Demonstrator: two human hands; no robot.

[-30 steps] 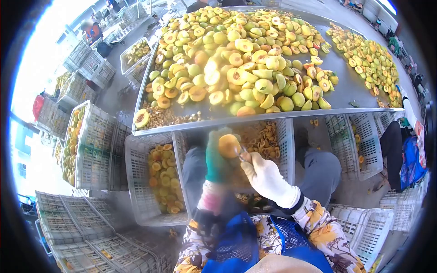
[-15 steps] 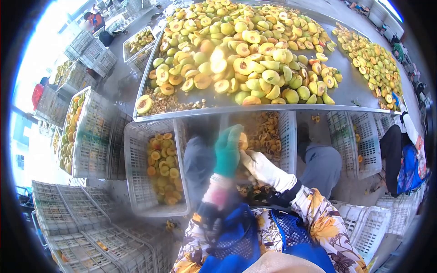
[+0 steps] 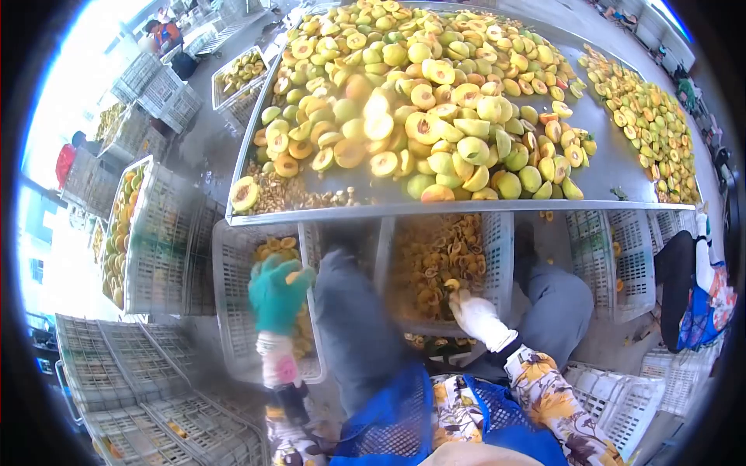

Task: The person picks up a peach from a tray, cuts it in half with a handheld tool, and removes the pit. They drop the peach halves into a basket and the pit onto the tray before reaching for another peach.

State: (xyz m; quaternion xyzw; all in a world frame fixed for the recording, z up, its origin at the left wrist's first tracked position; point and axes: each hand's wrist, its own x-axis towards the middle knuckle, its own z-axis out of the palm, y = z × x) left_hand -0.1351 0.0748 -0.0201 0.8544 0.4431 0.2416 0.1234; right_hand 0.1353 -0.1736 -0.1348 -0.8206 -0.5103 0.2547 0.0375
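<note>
My left hand (image 3: 277, 299), in a green glove with its fingers curled, is over the left crate (image 3: 227, 299) of cut fruit. An orange-yellow peach half (image 3: 293, 277) shows at its fingertips, mostly covered by the glove. Over the middle crate (image 3: 497, 252), which is full of ring-like fruit scraps (image 3: 443, 252), my right hand (image 3: 478, 317) wears a white glove, fingers drawn together. A small curved yellow piece shows right at these fingertips; I cannot tell what the hand grips.
A metal table (image 3: 373, 206) ahead carries a big heap of halved peaches (image 3: 466, 116), with pits (image 3: 287, 194) at its near left corner. Stacked crates (image 3: 116, 365) stand at my left. A co-worker's sleeve (image 3: 705, 264) shows at right; other people (image 3: 165, 37) are far left.
My hands were together in front of me at a piece of fruit. Now the left has swung left over its crate with the piece; the right has moved slightly right and down.
</note>
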